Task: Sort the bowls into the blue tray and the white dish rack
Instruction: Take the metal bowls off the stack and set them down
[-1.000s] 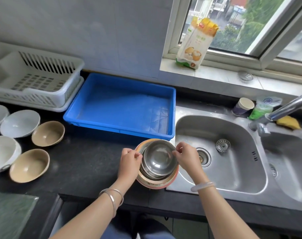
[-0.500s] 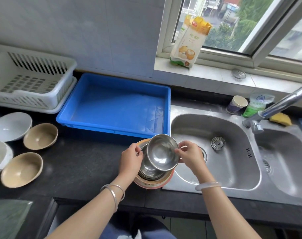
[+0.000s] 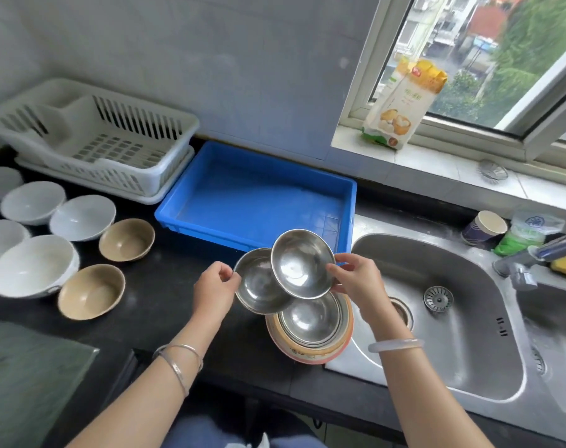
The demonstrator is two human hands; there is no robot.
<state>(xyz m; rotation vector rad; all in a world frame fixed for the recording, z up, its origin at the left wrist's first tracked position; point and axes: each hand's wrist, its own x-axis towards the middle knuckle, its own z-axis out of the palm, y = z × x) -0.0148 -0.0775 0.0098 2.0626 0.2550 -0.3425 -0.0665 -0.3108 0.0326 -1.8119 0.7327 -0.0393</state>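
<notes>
Bowl [image 3: 302,263] pinched by the right hand [image 3: 356,279] hangs at the tray's [image 3: 210,230] near rim, straight ahead; the left hand [image 3: 214,286] pinches a second bowl [image 3: 257,287] slightly further back.

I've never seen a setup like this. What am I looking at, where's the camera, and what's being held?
No robot here: these are a person's bare hands, and every picture comes from one camera worn on the head, looking down. The left hand pinches the left bowl, and the right hand holds the right bowl. Both are steel, held up near a stack of nested bowls at the sink edge. On the black counter to the left lie white bowls and tan bowls. Behind stand the blue tray and white rack.
</notes>
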